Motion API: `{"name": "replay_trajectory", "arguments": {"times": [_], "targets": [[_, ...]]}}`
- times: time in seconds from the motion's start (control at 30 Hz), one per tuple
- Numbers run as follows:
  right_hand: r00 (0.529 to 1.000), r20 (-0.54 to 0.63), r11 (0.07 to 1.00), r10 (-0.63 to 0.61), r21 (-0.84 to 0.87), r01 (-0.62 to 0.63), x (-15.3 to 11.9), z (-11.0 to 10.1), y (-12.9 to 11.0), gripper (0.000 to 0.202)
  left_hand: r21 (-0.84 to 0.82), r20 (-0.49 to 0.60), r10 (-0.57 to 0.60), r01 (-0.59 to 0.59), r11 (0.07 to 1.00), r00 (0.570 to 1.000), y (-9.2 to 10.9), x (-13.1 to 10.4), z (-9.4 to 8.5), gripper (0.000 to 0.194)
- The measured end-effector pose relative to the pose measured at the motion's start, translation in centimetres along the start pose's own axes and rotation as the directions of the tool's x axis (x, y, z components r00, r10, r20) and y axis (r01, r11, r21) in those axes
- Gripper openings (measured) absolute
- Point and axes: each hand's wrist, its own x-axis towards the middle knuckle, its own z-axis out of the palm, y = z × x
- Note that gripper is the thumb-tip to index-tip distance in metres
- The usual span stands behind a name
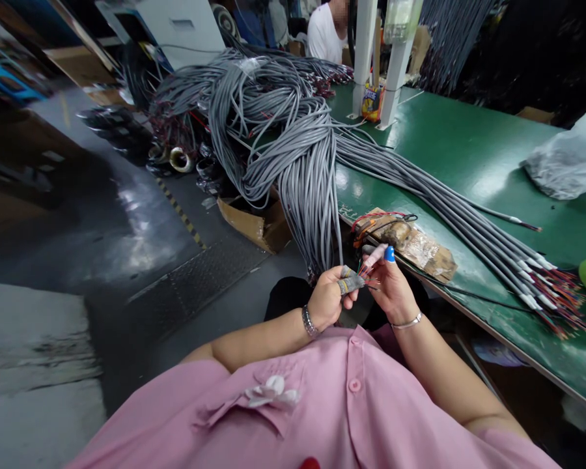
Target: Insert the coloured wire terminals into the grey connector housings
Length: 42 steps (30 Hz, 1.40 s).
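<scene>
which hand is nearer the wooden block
Right: the right hand is just in front of the wooden block; the left hand is farther off, to its left.

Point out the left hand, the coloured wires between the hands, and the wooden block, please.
Left hand [328, 299]: head view, back of the hand.
Coloured wires [366, 276]: head view, the visible strands.
Wooden block [417, 249]: head view, middle of its upper face.

The cables [306, 156] look smooth and plastic-sheathed — the tabletop [469, 143] glossy, the block [410, 244] rough wood.
</scene>
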Motion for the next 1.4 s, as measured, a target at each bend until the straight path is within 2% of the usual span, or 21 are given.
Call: {"name": "replay_trajectory", "arguments": {"times": [0.13, 0.2, 0.33, 0.5, 0.9, 1.07, 1.17, 1.4], "targets": [[0.999, 0.006, 0.999, 0.052, -0.008, -0.052, -0.1, -0.1, -0.3, 0.047, -0.015, 0.008, 0.012, -0.012, 1.000, 1.000, 0.2, -0.5, -0.4, 0.021], [0.998, 0.004, 0.998, 0.056, -0.022, -0.056, -0.2, -0.1, -0.5, 0.045, -0.030, 0.003, 0.023, -0.023, 0.999, 1.000, 0.3, -0.7, -0.6, 0.021], [1.000, 0.011, 0.997, -0.017, -0.074, 0.017, -0.4, 0.0, -0.8, 0.033, -0.058, -0.026, 0.047, -0.048, 0.997, 0.999, 0.6, -0.8, -0.7, 0.023], [0.998, 0.018, 0.990, -0.062, -0.122, 0.063, -0.7, 0.2, -0.8, 0.031, -0.089, -0.030, 0.062, -0.065, 0.994, 0.998, 0.7, -0.5, -0.2, 0.026], [0.999, 0.004, 0.998, -0.049, -0.036, 0.049, -0.1, 0.4, -0.4, 0.030, -0.025, -0.049, 0.032, -0.033, 0.999, 0.998, 0.3, 0.3, 0.2, 0.027], [1.000, -0.031, 1.000, 0.004, -0.002, -0.004, -0.4, 0.3, -0.7, 0.034, -0.012, -0.030, 0.015, -0.015, 1.000, 0.999, 0.3, 0.0, -0.1, 0.025], [1.000, -0.024, 0.999, 0.010, -0.036, -0.011, -0.6, 0.2, -0.9, 0.032, 0.001, -0.032, 0.023, -0.023, 1.000, 0.999, 0.4, -0.3, -0.5, 0.024], [0.998, 0.041, 0.986, -0.054, -0.157, 0.060, -1.0, 0.1, -0.9, 0.028, 0.006, -0.038, 0.019, -0.019, 1.000, 0.999, 0.2, -0.2, -1.4, 0.020]]}}
